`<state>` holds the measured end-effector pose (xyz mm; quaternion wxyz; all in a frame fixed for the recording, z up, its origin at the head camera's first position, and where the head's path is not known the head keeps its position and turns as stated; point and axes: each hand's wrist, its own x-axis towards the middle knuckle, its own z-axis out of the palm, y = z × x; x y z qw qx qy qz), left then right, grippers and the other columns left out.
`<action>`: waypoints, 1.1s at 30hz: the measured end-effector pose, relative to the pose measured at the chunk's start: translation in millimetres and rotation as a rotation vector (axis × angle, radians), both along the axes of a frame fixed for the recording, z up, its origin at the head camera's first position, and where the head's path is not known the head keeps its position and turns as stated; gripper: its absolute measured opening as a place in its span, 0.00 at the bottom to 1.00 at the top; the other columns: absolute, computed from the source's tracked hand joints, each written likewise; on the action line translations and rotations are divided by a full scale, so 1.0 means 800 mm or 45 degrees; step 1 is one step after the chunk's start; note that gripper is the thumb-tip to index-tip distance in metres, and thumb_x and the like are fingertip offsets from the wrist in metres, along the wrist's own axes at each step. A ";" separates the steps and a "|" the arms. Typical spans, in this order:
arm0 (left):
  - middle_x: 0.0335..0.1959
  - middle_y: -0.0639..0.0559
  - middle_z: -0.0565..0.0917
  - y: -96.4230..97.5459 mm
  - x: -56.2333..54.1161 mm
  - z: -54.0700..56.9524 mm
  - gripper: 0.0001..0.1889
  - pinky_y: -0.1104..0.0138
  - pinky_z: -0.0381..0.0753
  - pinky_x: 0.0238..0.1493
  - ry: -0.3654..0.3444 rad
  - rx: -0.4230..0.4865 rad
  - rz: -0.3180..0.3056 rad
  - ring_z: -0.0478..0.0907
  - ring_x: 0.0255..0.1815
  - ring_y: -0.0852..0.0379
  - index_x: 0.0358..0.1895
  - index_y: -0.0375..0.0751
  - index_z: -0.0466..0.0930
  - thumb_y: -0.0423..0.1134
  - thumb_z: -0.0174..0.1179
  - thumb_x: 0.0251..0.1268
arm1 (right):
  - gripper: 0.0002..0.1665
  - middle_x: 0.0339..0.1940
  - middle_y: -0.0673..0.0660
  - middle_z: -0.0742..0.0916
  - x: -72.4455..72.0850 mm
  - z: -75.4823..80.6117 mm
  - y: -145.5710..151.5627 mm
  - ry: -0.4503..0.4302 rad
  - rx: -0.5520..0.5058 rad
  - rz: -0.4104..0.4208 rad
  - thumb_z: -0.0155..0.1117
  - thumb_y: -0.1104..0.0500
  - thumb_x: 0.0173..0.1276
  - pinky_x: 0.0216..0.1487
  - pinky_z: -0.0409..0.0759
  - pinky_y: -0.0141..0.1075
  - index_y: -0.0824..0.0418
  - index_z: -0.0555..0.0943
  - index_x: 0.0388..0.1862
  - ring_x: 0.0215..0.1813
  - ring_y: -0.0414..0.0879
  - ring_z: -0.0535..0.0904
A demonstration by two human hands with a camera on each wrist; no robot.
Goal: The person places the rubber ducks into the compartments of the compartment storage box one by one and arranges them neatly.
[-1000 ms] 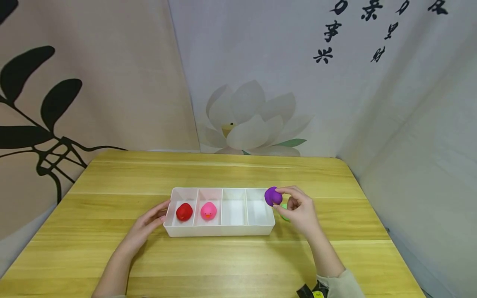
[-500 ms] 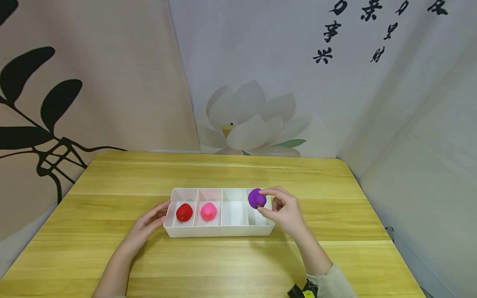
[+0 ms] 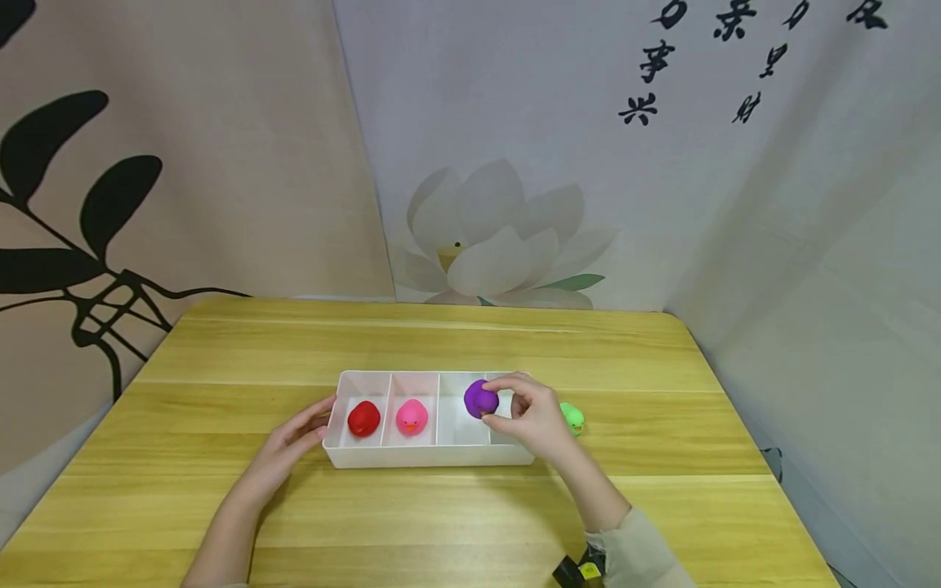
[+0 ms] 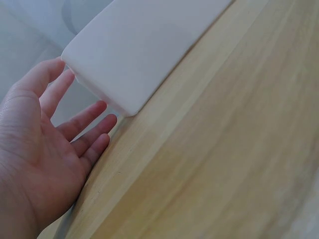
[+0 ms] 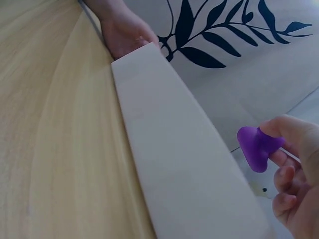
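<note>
A white tray (image 3: 434, 456) with a row of compartments stands on the table. My left hand (image 3: 290, 441) touches its left end; in the left wrist view the thumb is at the rim corner and the other fingers are loosely extended. Between thumb and fingertips, my right hand (image 3: 540, 416) pinches a purple rubber duck (image 3: 480, 399) above the third compartment from the left. The right wrist view has the duck (image 5: 256, 147) held higher than the tray wall. A red rounded toy (image 3: 363, 419) lies in the leftmost compartment, and a pink rubber duck (image 3: 412, 417) sits in the one beside it.
A green rubber duck (image 3: 572, 418) is on the wooden table (image 3: 441, 523) just right of the tray, partly behind my right hand. Printed cloth (image 3: 500, 122) hangs behind the table and along its right side.
My right hand has carried the purple duck leftward, from the tray's right end to over the third compartment. The green duck shows more fully. My left hand and the tray have stayed put.
</note>
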<state>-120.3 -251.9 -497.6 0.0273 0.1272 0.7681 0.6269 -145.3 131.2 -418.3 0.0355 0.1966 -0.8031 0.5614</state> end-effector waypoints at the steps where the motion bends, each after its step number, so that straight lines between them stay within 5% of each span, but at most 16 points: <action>1: 0.62 0.32 0.71 0.000 0.000 0.000 0.25 0.72 0.72 0.52 0.000 0.000 0.000 0.71 0.59 0.58 0.70 0.35 0.62 0.35 0.50 0.74 | 0.21 0.46 0.56 0.84 -0.004 -0.008 -0.001 0.000 0.005 0.001 0.77 0.69 0.49 0.20 0.62 0.26 0.62 0.85 0.44 0.20 0.39 0.64; 8: 0.62 0.33 0.71 0.000 0.000 -0.001 0.24 0.72 0.72 0.52 0.003 -0.019 0.008 0.71 0.58 0.58 0.71 0.37 0.63 0.36 0.50 0.74 | 0.20 0.41 0.49 0.85 -0.016 -0.028 -0.009 0.045 0.059 0.033 0.78 0.67 0.47 0.18 0.63 0.28 0.56 0.86 0.42 0.19 0.38 0.64; 16: 0.61 0.31 0.71 0.001 0.000 0.001 0.24 0.72 0.72 0.52 0.012 -0.005 0.008 0.72 0.59 0.54 0.70 0.35 0.63 0.33 0.50 0.73 | 0.20 0.37 0.44 0.83 -0.025 -0.030 -0.015 0.084 0.319 0.067 0.79 0.64 0.47 0.20 0.67 0.30 0.53 0.86 0.41 0.21 0.43 0.69; 23: 0.61 0.31 0.71 -0.001 0.001 0.001 0.24 0.72 0.71 0.52 -0.001 -0.014 0.006 0.71 0.59 0.53 0.71 0.36 0.62 0.34 0.50 0.74 | 0.21 0.37 0.44 0.83 -0.035 -0.027 -0.020 0.041 0.494 0.106 0.79 0.60 0.48 0.26 0.72 0.32 0.54 0.85 0.43 0.27 0.42 0.71; 33: 0.61 0.32 0.72 0.000 0.000 0.002 0.25 0.74 0.71 0.52 0.012 -0.019 0.013 0.72 0.58 0.55 0.70 0.34 0.63 0.35 0.51 0.73 | 0.20 0.39 0.46 0.84 -0.045 -0.031 -0.025 -0.015 0.568 0.137 0.79 0.60 0.49 0.27 0.73 0.33 0.53 0.84 0.43 0.26 0.40 0.71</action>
